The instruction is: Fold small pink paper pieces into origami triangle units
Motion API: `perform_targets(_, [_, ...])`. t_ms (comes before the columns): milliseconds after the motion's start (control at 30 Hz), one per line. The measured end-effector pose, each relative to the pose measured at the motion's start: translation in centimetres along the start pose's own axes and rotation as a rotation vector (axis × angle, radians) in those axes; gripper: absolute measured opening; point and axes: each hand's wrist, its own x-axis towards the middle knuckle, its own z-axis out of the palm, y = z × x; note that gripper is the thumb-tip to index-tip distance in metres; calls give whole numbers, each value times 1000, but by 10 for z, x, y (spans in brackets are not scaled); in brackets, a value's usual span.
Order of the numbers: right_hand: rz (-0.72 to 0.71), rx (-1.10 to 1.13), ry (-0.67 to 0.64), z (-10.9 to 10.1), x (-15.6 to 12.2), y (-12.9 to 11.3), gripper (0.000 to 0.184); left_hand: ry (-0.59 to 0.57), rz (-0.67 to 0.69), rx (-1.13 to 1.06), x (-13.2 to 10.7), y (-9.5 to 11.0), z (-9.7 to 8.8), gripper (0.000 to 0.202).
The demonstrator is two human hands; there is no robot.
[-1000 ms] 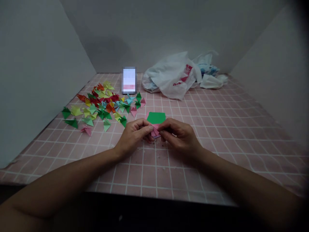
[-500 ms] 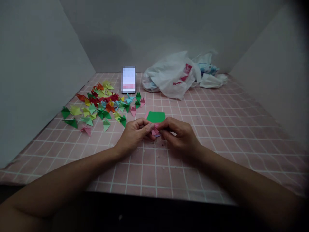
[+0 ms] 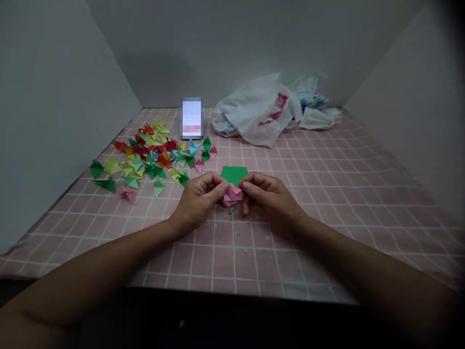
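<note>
Grip of left hand (image 3: pixel 198 199) and right hand (image 3: pixel 271 196) pinches pink paper (image 3: pixel 233 194).

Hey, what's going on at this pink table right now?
A person holds a small, partly folded pink paper piece, pinched between the fingers of the left hand and the right hand, just above the pink checked tablecloth. A green paper sheet lies flat right behind the hands. To the left is a spread of folded paper triangles in many colours. Farther back are a phone and a crumpled white plastic bag.
</note>
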Motion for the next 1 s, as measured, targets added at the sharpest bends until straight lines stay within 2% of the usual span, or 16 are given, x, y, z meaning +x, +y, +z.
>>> perform_targets(200, [53,86,12,0,1,-1,25,-4,45,47,0,-1,0,21])
perform_targets(400, [169,162,-95,0,2,3,26,-23,77,103,0,0,0,20])
perform_targets(567, [187,210,-105,-1,3,3,28,-16,151,177,0,0,-1,16])
perform_targets(767, [235,265,-116,-1,3,3,27,2,251,385,-1,-1,-5,15])
perform_targets(1000, [234,249,-103,-1,3,4,25,18,244,403,-2,-3,-4,15])
